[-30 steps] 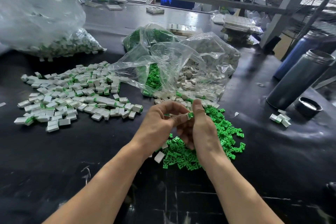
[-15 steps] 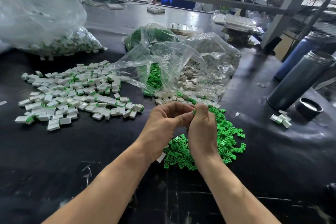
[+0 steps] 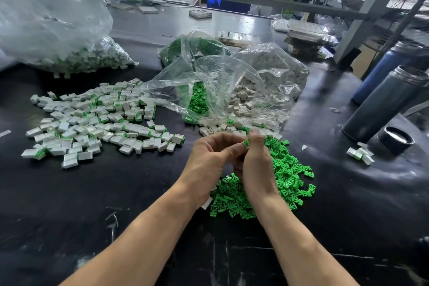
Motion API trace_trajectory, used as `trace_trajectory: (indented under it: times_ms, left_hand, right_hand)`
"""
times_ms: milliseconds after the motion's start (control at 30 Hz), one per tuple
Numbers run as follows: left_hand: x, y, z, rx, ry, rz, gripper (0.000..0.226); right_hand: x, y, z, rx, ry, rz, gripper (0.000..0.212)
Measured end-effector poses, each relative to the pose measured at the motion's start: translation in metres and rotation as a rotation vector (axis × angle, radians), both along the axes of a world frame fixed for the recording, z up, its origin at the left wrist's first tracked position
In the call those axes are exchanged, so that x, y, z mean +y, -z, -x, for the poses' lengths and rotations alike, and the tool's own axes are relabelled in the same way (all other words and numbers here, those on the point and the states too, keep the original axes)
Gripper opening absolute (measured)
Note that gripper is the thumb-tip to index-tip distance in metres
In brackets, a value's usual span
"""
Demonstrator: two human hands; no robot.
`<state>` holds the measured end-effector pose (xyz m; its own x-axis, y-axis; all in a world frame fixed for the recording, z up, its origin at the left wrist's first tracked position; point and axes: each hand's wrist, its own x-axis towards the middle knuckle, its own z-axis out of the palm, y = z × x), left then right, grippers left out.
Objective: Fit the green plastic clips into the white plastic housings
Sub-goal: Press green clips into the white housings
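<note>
My left hand (image 3: 212, 158) and my right hand (image 3: 256, 162) meet above the black table, fingertips together. Between them sits a small white housing with a green clip (image 3: 245, 144), pinched by both hands. Below and right of my hands lies a heap of loose green clips (image 3: 283, 176). Loose white housings (image 3: 222, 128) spill from a clear bag (image 3: 267, 90) just beyond my fingers. A wide spread of white housings with green clips showing (image 3: 97, 121) covers the table to the left.
A second clear bag of green clips (image 3: 195, 49) lies behind, and a big bag of white-and-green pieces (image 3: 69, 53) at far left. Two dark flasks (image 3: 383, 102) and a black lid (image 3: 395, 140) stand at right, near a few white pieces (image 3: 359, 153).
My right thumb has come down from its raised pose and both hands have closed tighter around the small piece. The hands stay in the same spot over the green heap.
</note>
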<state>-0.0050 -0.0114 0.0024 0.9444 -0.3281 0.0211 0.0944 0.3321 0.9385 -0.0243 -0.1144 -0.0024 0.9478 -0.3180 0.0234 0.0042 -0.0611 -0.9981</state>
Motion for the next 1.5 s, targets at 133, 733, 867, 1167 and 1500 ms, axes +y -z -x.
trace_trajectory:
  times_ms: [133, 733, 867, 1167, 1500]
  left_hand:
    - [-0.003, 0.000, 0.000, 0.012, -0.009, 0.010, 0.009]
    - [-0.003, 0.002, -0.002, -0.018, -0.024, -0.028, 0.010]
    - [-0.003, 0.002, -0.001, -0.066, -0.043, -0.082, 0.013]
    - [-0.004, -0.003, 0.004, -0.072, -0.055, -0.079, 0.014]
    - [-0.005, -0.006, 0.007, -0.079, -0.102, -0.116, 0.011]
  right_hand:
    - [0.000, -0.002, -0.002, -0.010, 0.055, 0.027, 0.056]
    - [0.005, 0.008, -0.009, -0.055, 0.210, -0.022, 0.048]
    - [0.003, 0.009, -0.010, -0.054, 0.194, -0.005, 0.050]
    - [0.002, 0.009, -0.009, -0.065, 0.233, 0.011, 0.050]
    - [0.003, 0.007, -0.006, -0.097, 0.220, 0.046, 0.053]
